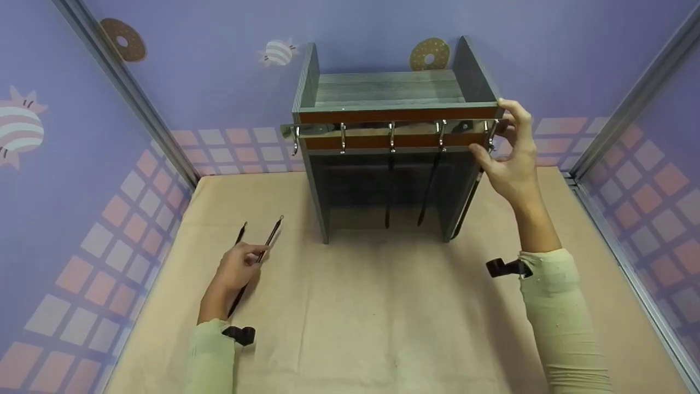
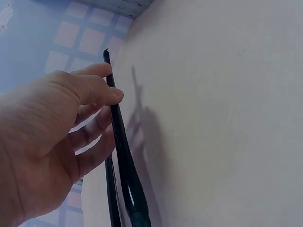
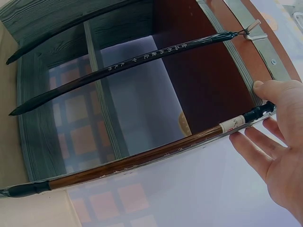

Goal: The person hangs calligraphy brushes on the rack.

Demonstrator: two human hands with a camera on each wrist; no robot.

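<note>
My left hand point(image 1: 239, 266) low on tan paper-covered table point(image 1: 383, 328), thumb and fingers pinching slim glossy black brush point(image 2: 124, 161); second thin brush point(image 1: 240, 234) just beside fingers. My right hand point(image 1: 511, 158) raised, fingers spread, fingertips touching brown lacquered brush point(image 3: 142, 158) hanging off chrome hook rail point(image 1: 391, 131) on grey wood-grain rack point(image 1: 317, 180).

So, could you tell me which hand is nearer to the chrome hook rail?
Right. The right hand touches the hook rail at its right end; the left hand is down on the table, holding brushes.
</note>
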